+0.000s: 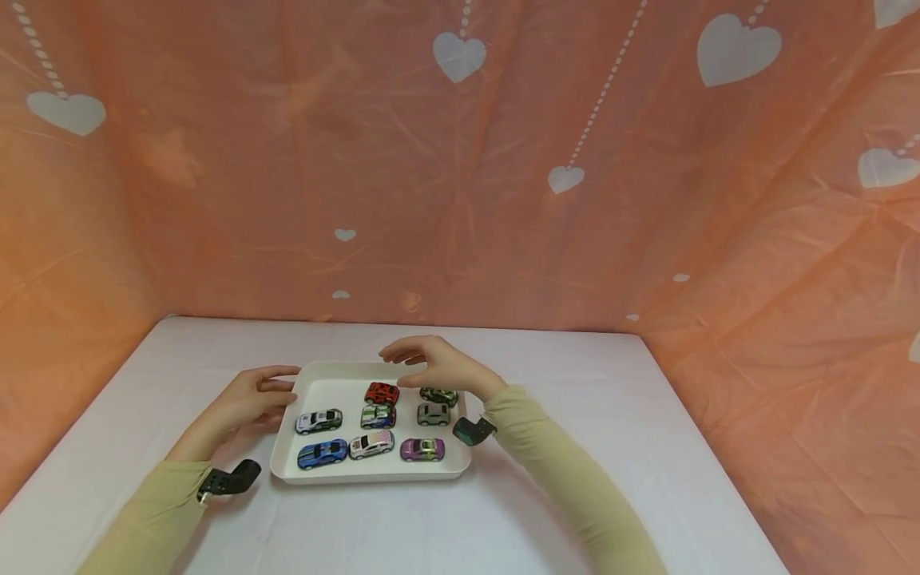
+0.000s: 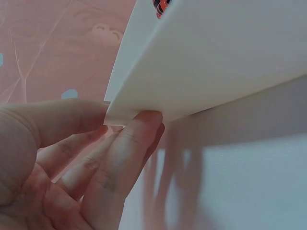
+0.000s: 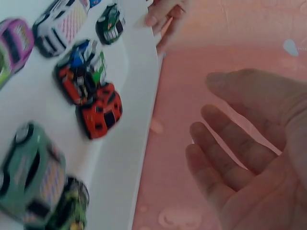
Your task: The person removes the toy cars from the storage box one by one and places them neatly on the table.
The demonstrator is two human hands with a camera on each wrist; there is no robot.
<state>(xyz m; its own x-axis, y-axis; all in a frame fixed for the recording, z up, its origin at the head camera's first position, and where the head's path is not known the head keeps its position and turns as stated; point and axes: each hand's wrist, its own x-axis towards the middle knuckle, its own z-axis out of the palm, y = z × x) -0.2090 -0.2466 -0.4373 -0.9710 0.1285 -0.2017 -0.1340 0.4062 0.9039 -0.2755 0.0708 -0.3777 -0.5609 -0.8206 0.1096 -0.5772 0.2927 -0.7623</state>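
Note:
My left hand (image 1: 247, 399) is at the left side of a white tray (image 1: 323, 391). In the left wrist view its thumb and fingertips (image 2: 148, 120) pinch the tray's edge. Above the tray's back right edge hovers my right hand (image 1: 442, 369), fingers apart and bent a little, holding nothing. Nearest to it are a red toy car (image 1: 382, 393) with black marks and a camouflage-green toy car (image 1: 438, 395), partly hidden by the hand. A grey-green car (image 1: 434, 414) and a white, blue and green car (image 1: 378, 416) lie just in front of these.
Also in the tray are a silver-white car (image 1: 319, 421), a blue car (image 1: 322, 454), a white-and-pink car (image 1: 370, 444) and a purple car (image 1: 422, 450). The tray is over a white table (image 1: 561, 383). An orange curtain (image 1: 402, 160) with white hearts surrounds the back and sides.

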